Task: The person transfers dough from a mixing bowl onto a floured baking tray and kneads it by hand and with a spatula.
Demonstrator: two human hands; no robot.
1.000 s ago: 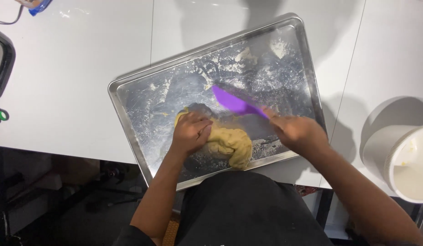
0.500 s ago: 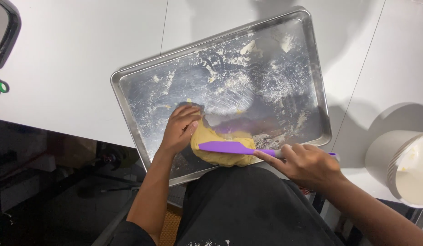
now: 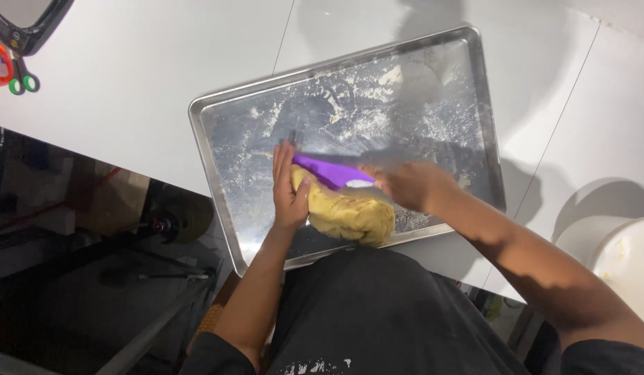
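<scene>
On the floured metal tray [image 3: 224,149], near its front edge, a yellow dough lump [image 3: 349,212] is braced by the flat, open left hand [image 3: 288,191]; a purple scraper [image 3: 329,172] is clamped in the right hand [image 3: 408,186]; the blade is best kept low and pushed toward the bracing palm
</scene>
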